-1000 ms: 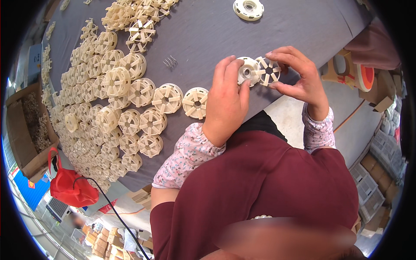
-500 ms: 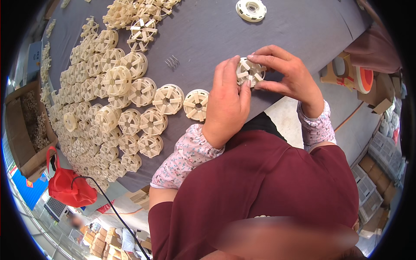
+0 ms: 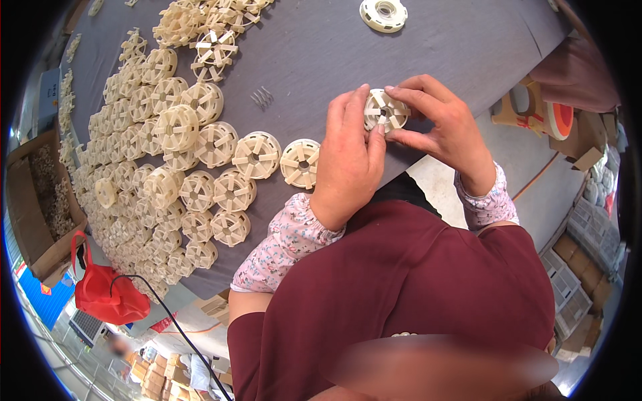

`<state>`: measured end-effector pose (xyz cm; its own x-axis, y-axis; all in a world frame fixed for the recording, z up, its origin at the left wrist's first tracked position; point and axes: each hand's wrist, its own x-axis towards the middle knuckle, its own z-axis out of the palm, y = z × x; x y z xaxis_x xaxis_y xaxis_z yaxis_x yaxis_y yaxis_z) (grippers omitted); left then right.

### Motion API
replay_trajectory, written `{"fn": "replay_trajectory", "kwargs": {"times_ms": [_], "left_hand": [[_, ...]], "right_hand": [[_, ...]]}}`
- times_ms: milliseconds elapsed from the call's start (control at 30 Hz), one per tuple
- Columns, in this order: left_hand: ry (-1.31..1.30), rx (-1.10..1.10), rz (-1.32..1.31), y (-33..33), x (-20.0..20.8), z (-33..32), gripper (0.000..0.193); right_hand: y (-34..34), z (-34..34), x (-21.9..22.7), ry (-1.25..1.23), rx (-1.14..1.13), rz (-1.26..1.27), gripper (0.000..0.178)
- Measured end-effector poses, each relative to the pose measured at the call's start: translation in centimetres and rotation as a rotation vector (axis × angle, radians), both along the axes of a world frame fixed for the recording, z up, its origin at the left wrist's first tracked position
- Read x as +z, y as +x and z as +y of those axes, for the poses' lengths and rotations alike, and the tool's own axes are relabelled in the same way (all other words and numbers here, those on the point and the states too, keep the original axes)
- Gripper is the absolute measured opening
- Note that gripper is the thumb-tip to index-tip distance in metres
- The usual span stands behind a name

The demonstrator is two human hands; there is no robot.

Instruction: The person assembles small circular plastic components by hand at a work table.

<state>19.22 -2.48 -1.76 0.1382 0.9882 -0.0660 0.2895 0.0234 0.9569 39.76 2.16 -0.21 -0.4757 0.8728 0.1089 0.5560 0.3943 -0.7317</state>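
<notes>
A round cream plastic part with spoke-like bars (image 3: 386, 112) is between my two hands, over the table's near edge. My left hand (image 3: 349, 150) grips its left side, thumb on the front and fingers behind the upper rim. Around the right side curve the thumb and fingers of my right hand (image 3: 441, 120). Just left of my left hand, a similar spoked wheel (image 3: 300, 163) lies flat, with another wheel (image 3: 257, 155) beside it. Farther left, a loose metal coil spring (image 3: 261, 98) rests on the grey cloth. A round cream base (image 3: 383, 15) with a spring in its centre lies at the far side.
Stacked spoked wheels (image 3: 160, 140) fill the table's left side, with a heap of loose cream pieces (image 3: 194, 23) behind. An open cardboard box (image 3: 40, 200) and a red bag (image 3: 110, 291) are at the left. A stool (image 3: 528, 110) stands beyond the right edge.
The view has shifted slightly, so the table things appear a little to the left. Both hands keep hold of the round part, with only slight finger movement.
</notes>
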Motion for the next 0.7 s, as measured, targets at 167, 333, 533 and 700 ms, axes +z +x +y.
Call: {"fn": "replay_trajectory", "kwargs": {"times_ms": [167,333,533,700], "left_hand": [[0.034,-0.001,0.045,-0.1,-0.9,-0.1,0.054],[0.043,-0.019,0.053,0.0,-1.0,-0.2,0.055],[0.041,0.012,0.090,0.1,-0.5,0.0,0.054],[0.206,0.061,0.077,-0.4,1.3,-0.2,0.060]], "right_hand": [[-0.2,-0.8,-0.3,-0.052,-0.053,-0.020,0.055],[-1.1,-2.6,-2.3,0.155,-0.089,-0.113,0.061],[-1.1,-2.1,-3.4,0.108,-0.169,0.107,0.074],[-1.0,-0.7,-1.5,0.160,-0.086,0.159,0.073]]}}
